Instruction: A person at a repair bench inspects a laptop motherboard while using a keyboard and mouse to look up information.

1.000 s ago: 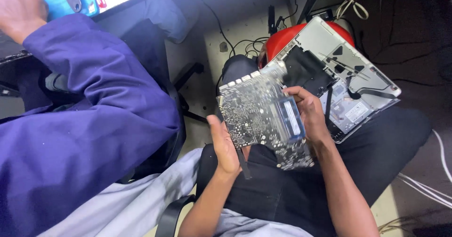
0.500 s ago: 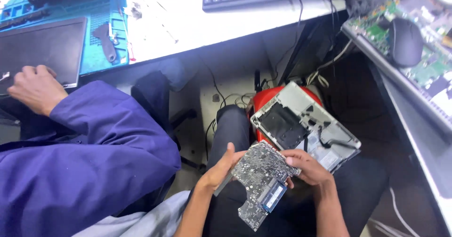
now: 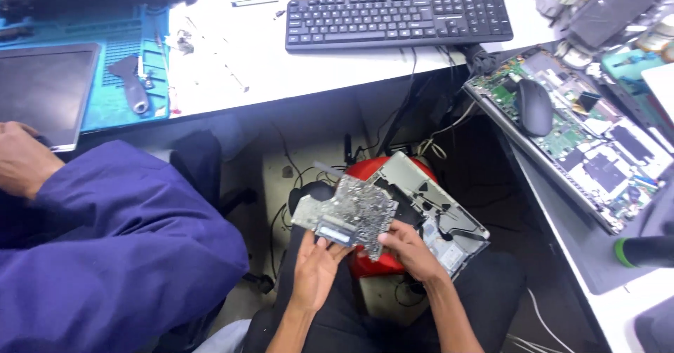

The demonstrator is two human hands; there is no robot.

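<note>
My left hand [image 3: 317, 265] and my right hand [image 3: 407, 246] both hold a grey laptop circuit board [image 3: 349, 212] over my lap, one at its lower left edge, the other at its lower right edge. The board is tilted, with a blue-labelled memory module on it near my left thumb. Just behind it an opened silver laptop bottom case [image 3: 435, 209] rests on my knees above a red stool [image 3: 365, 170].
A person in a purple sleeve [image 3: 119, 241] sits at my left, a hand [image 3: 24, 167] by a dark tablet [image 3: 45, 90] on a blue mat. The white desk [image 3: 281, 65] carries a black keyboard [image 3: 397, 17]. At right lie an opened laptop [image 3: 583, 135] and a mouse [image 3: 535, 106].
The view has swung upward, showing more of the desk and keyboard. The board has turned and risen in both hands, away from the silver case.
</note>
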